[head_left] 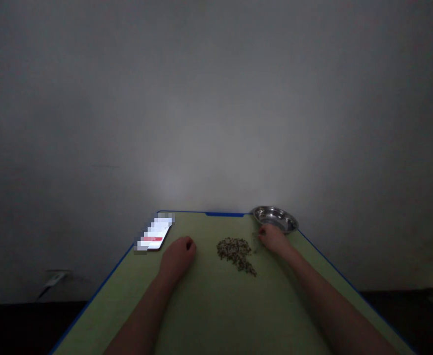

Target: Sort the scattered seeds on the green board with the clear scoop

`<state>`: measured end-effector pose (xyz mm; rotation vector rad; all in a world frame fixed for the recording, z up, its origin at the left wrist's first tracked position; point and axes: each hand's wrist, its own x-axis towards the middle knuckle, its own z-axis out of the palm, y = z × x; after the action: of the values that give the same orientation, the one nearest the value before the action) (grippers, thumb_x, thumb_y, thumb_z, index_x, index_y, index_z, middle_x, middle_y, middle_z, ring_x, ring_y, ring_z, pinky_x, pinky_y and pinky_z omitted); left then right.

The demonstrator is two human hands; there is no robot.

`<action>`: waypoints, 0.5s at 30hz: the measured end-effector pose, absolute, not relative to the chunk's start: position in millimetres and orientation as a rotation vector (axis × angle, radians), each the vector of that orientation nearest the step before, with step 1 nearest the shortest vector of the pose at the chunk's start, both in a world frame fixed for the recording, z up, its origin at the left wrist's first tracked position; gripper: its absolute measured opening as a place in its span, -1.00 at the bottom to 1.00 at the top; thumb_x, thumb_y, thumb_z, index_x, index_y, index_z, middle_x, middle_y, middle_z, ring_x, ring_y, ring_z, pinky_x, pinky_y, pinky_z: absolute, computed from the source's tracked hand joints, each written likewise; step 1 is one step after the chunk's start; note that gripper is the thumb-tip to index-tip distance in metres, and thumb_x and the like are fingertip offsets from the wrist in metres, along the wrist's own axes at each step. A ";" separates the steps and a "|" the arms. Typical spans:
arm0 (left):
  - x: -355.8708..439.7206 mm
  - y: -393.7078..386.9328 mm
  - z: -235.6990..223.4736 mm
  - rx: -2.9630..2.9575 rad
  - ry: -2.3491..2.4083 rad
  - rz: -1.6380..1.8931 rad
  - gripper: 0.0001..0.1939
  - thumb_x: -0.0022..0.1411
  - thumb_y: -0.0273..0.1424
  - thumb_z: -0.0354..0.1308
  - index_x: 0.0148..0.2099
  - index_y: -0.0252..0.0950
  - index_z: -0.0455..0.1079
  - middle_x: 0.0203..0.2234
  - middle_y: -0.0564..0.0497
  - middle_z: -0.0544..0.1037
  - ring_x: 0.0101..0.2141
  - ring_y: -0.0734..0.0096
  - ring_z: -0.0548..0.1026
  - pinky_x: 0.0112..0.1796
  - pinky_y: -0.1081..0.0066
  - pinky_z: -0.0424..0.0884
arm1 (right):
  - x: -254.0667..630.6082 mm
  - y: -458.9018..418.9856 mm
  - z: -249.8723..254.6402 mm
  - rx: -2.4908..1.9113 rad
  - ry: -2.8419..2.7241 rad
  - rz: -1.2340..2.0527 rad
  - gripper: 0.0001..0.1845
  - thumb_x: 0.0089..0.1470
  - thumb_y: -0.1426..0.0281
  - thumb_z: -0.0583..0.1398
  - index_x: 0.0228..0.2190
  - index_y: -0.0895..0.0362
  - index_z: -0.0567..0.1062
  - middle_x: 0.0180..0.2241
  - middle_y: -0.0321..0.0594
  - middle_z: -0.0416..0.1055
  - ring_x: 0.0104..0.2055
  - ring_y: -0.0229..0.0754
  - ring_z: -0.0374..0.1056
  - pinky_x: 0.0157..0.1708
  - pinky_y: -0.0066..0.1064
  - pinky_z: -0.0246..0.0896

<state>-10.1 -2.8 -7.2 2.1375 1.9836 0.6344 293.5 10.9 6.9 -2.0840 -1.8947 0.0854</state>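
Bare forearms (138, 320) reached forward from my camera over a green tabletop (209, 315) with blue edging. Ahead, between the hands, I saw a loose pile of small, mottled pieces (234, 250), its tail trailing nearer to me on the right. My left hand (178, 256) curled loosely beside it; I couldn't tell how tightly it closed or whether it held anything. My right hand (273, 239) was bent inward by a faint, clear-looking item (255, 242), its fingertip gap and any hold unclear. Left lay a lit phone (156, 232); far right sat a shiny metal bowl (275, 217), before a grey wall (216, 108).
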 end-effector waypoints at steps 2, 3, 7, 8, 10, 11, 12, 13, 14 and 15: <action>-9.6 -3.5 -5.9 2.141 1.970 0.638 -0.73 0.21 -0.31 -0.11 -0.33 -0.31 0.37 -0.33 -0.07 0.53 -0.33 0.39 0.43 -0.38 0.44 0.17 | 294.2 10.1 5.6 -2.085 -1.880 0.090 -0.76 0.03 0.45 0.17 -0.24 0.24 0.54 -0.20 0.01 0.51 -0.08 -0.06 0.39 -0.12 -0.40 0.18; -9.5 -3.8 -5.2 2.145 1.963 0.640 -0.73 0.21 -0.32 -0.11 -0.33 -0.31 0.37 -0.32 -0.07 0.52 -0.33 0.39 0.43 -0.38 0.44 0.17 | 294.4 9.5 5.1 -2.084 -1.875 0.092 -0.76 0.03 0.46 0.17 -0.24 0.24 0.54 -0.19 0.02 0.51 -0.07 -0.06 0.38 -0.11 -0.40 0.17; -9.1 -5.3 -3.0 2.136 1.970 0.633 -0.73 0.21 -0.31 -0.11 -0.33 -0.30 0.37 -0.33 -0.07 0.53 -0.32 0.38 0.43 -0.37 0.44 0.18 | 296.5 3.3 3.6 -2.084 -1.853 0.119 -0.77 0.03 0.44 0.17 -0.25 0.23 0.54 -0.18 0.01 0.51 -0.06 -0.05 0.37 -0.11 -0.40 0.17; -9.1 -5.6 -2.8 2.136 1.973 0.630 -0.73 0.22 -0.30 -0.11 -0.32 -0.30 0.38 -0.33 -0.07 0.53 -0.32 0.38 0.43 -0.37 0.44 0.18 | 297.4 1.0 3.3 -2.082 -1.849 0.128 -0.77 0.03 0.43 0.17 -0.25 0.23 0.54 -0.18 0.00 0.51 -0.07 -0.06 0.38 -0.12 -0.40 0.18; -9.1 -5.7 -3.1 2.137 1.978 0.630 -0.72 0.22 -0.30 -0.12 -0.32 -0.30 0.38 -0.32 -0.07 0.53 -0.32 0.38 0.43 -0.38 0.43 0.17 | 299.6 -3.7 2.7 -2.077 -1.839 0.142 -0.76 0.04 0.42 0.17 -0.25 0.24 0.54 -0.19 0.00 0.51 -0.09 -0.06 0.39 -0.13 -0.40 0.18; -9.2 -5.6 -3.6 2.139 1.981 0.633 -0.72 0.21 -0.30 -0.12 -0.32 -0.30 0.38 -0.33 -0.07 0.53 -0.32 0.38 0.43 -0.38 0.43 0.17 | 300.8 -5.7 2.6 -2.074 -1.833 0.147 -0.75 0.03 0.42 0.16 -0.24 0.24 0.54 -0.19 0.00 0.51 -0.10 -0.07 0.39 -0.13 -0.40 0.19; -9.4 -5.3 -4.3 2.141 1.983 0.638 -0.72 0.21 -0.30 -0.12 -0.32 -0.30 0.38 -0.33 -0.07 0.53 -0.33 0.38 0.43 -0.38 0.43 0.17 | 301.9 -7.4 2.9 -2.070 -1.828 0.154 -0.74 0.03 0.42 0.16 -0.23 0.25 0.54 -0.20 0.00 0.51 -0.12 -0.07 0.40 -0.15 -0.41 0.19; -9.5 -4.8 -5.1 2.144 1.984 0.644 -0.73 0.21 -0.30 -0.11 -0.32 -0.30 0.38 -0.33 -0.07 0.53 -0.33 0.38 0.43 -0.39 0.43 0.16 | 302.9 -8.6 3.5 -2.067 -1.823 0.166 -0.73 0.03 0.42 0.16 -0.22 0.25 0.53 -0.23 -0.01 0.52 -0.16 -0.09 0.42 -0.18 -0.41 0.21; -9.7 -4.4 -5.9 2.148 1.985 0.652 -0.73 0.21 -0.30 -0.11 -0.33 -0.29 0.38 -0.34 -0.06 0.52 -0.34 0.38 0.43 -0.39 0.43 0.16 | 303.7 -9.2 4.8 -2.065 -1.819 0.185 -0.72 0.04 0.43 0.15 -0.20 0.25 0.52 -0.27 -0.04 0.53 -0.23 -0.12 0.44 -0.24 -0.43 0.23; -9.8 -3.9 -6.7 2.157 1.980 0.661 -0.73 0.20 -0.30 -0.11 -0.33 -0.29 0.37 -0.34 -0.06 0.52 -0.34 0.38 0.42 -0.40 0.43 0.15 | 304.5 -9.3 6.8 -2.064 -1.818 0.211 -0.72 0.04 0.43 0.14 -0.19 0.25 0.51 -0.33 -0.07 0.54 -0.33 -0.16 0.45 -0.31 -0.44 0.24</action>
<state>-9.8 -3.9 -6.7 2.1567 1.9797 0.6609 304.5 -9.3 6.8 -2.0644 -1.8181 0.2108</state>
